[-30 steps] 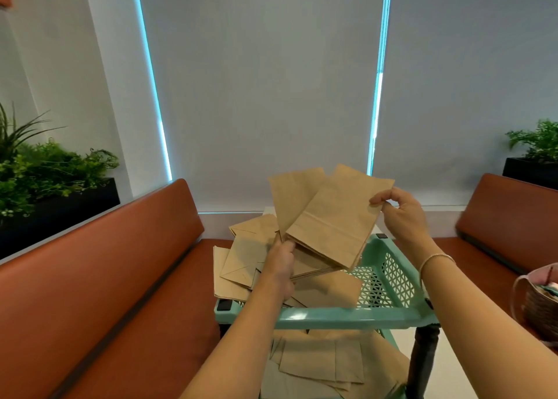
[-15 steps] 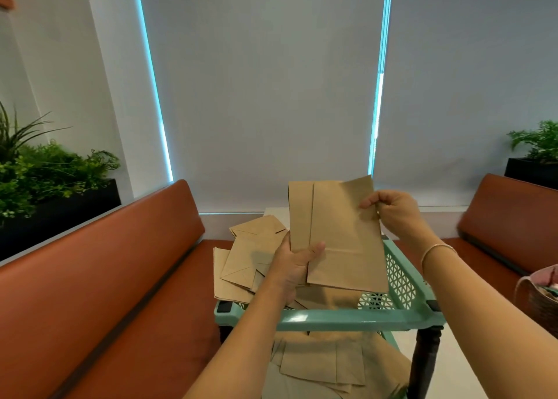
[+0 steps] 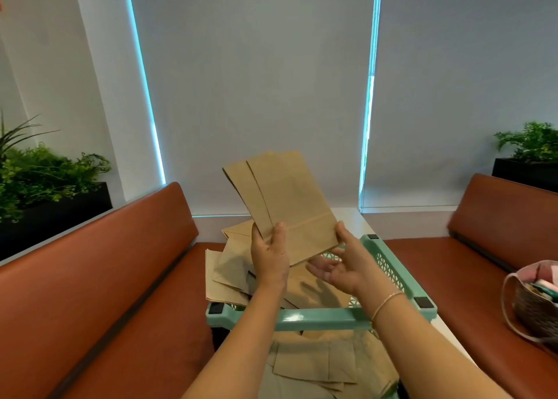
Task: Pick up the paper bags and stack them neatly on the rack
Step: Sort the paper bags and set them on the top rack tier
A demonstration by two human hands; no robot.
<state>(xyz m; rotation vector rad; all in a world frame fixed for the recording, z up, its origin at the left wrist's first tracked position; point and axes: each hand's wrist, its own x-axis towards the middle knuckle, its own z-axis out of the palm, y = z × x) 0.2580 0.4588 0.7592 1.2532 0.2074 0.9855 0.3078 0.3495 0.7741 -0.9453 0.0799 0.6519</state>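
Note:
A small stack of flat brown paper bags (image 3: 283,199) is held up above the mint-green plastic rack (image 3: 320,318), tilted to the left. My left hand (image 3: 268,257) grips the stack's lower left corner, thumb on the front. My right hand (image 3: 341,263) is at the lower right corner, palm up, with its thumb touching the edge and fingers spread under it. More bags (image 3: 232,272) lie in a loose pile on the rack's top shelf, spilling over its left side. Other bags (image 3: 326,365) lie on the lower shelf.
Brown leather benches stand on both sides, the left one (image 3: 99,278) close to the rack, the right one (image 3: 498,247) bearing a woven bag (image 3: 534,305). Black planters with green plants (image 3: 39,181) sit behind each bench. Grey blinds cover the window ahead.
The stack has tilted from upright to leaning left. My right hand dropped from the stack's top right corner to its lower right corner and opened palm up.

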